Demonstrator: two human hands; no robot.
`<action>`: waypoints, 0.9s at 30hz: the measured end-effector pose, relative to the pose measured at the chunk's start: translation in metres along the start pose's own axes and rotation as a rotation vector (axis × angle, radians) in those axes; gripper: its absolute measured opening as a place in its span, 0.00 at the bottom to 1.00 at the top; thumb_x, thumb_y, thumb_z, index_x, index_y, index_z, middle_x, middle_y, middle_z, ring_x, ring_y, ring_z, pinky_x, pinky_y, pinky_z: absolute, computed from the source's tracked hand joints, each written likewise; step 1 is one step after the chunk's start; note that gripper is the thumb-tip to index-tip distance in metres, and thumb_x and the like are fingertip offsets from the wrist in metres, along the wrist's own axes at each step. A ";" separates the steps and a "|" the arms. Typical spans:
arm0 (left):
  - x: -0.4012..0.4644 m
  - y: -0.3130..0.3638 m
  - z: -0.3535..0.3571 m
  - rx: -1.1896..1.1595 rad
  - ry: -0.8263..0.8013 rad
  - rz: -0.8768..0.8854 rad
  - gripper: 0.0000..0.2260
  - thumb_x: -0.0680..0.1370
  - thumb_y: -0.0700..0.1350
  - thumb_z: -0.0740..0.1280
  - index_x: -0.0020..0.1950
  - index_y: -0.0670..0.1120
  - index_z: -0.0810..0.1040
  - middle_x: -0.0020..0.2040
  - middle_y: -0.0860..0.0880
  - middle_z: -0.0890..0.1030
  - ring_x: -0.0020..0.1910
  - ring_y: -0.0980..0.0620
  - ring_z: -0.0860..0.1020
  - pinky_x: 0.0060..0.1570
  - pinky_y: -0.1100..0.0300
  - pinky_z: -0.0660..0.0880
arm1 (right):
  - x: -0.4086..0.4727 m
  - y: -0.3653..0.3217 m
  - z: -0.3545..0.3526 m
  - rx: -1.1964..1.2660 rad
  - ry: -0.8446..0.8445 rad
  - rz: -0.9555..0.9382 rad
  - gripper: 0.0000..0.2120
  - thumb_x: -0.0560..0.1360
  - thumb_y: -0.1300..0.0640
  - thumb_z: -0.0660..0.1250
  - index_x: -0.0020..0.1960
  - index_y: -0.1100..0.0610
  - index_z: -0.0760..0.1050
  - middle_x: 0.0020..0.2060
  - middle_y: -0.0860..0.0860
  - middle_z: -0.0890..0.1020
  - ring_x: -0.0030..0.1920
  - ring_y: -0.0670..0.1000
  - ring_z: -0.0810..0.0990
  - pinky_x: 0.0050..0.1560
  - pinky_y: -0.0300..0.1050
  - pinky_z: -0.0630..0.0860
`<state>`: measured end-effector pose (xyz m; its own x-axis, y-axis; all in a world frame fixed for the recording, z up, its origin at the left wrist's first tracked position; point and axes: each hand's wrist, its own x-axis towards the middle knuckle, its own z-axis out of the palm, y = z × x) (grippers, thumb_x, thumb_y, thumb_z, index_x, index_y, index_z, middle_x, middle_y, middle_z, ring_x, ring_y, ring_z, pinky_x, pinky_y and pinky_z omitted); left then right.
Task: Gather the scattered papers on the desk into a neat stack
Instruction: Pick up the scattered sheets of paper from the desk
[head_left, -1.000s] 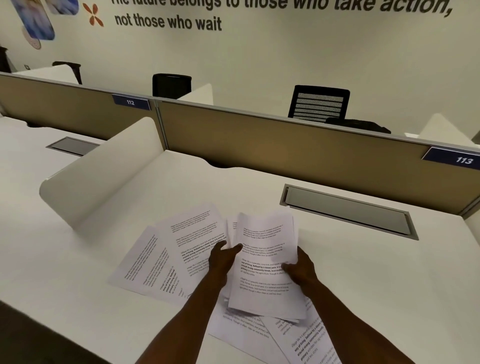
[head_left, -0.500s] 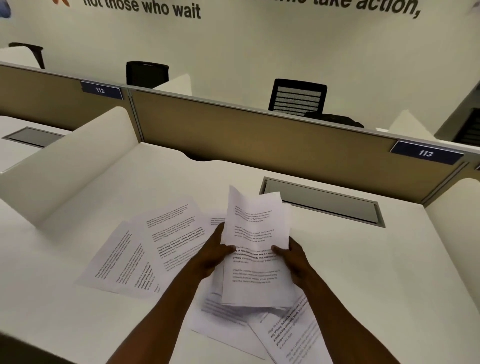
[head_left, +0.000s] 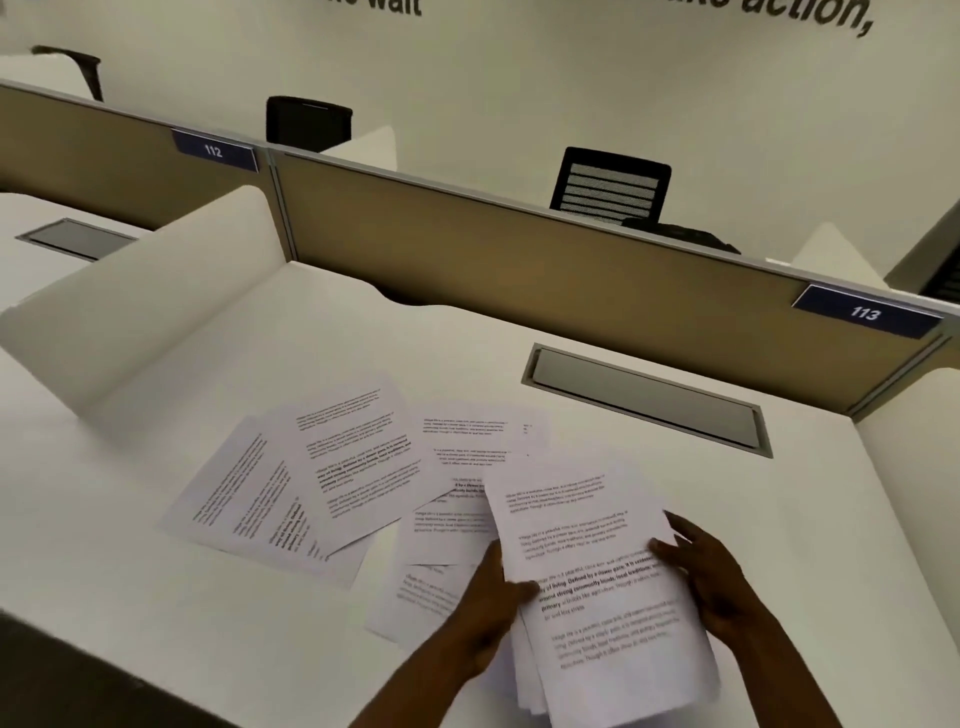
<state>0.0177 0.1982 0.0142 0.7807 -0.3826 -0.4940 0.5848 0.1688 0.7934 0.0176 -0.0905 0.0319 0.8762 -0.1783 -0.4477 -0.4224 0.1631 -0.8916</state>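
A bundle of printed white sheets is held low over the white desk, at the front right. My left hand grips its left edge, thumb on top. My right hand grips its right edge. Several loose printed sheets lie fanned on the desk to the left: two overlapping pages at the far left, one page across them, and more pages in the middle. Another sheet lies partly under my left wrist.
A metal cable hatch is set in the desk behind the papers. A tan partition with number plates 112 and 113 closes the back. A white curved divider stands on the left. Black chairs sit beyond the partition.
Both hands have carried the held bundle to the right and lowered it toward the front right of the desk. The pages that lay beneath it in the middle now show.
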 end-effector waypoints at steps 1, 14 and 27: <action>-0.002 -0.006 0.001 0.065 0.014 -0.024 0.27 0.77 0.32 0.67 0.73 0.51 0.67 0.68 0.49 0.78 0.66 0.49 0.77 0.68 0.47 0.74 | -0.003 0.006 -0.005 -0.050 -0.021 0.006 0.24 0.69 0.63 0.75 0.64 0.57 0.78 0.56 0.57 0.86 0.53 0.59 0.86 0.48 0.52 0.84; -0.021 -0.030 0.025 0.442 0.364 -0.138 0.29 0.71 0.53 0.74 0.69 0.54 0.68 0.74 0.46 0.55 0.73 0.47 0.61 0.70 0.54 0.68 | -0.001 0.069 0.037 -1.030 0.284 -0.139 0.27 0.77 0.56 0.69 0.73 0.65 0.68 0.71 0.62 0.70 0.73 0.61 0.67 0.74 0.55 0.64; -0.005 -0.027 0.023 -0.009 0.457 -0.049 0.20 0.74 0.40 0.73 0.64 0.51 0.74 0.54 0.51 0.82 0.50 0.52 0.82 0.43 0.60 0.81 | -0.007 0.062 0.038 -1.020 0.299 -0.160 0.21 0.76 0.50 0.69 0.65 0.59 0.74 0.59 0.57 0.78 0.57 0.57 0.78 0.56 0.49 0.75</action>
<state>-0.0073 0.1751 0.0035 0.7677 0.0496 -0.6388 0.6239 0.1696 0.7629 -0.0054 -0.0422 -0.0177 0.9048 -0.3783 -0.1957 -0.4231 -0.7452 -0.5154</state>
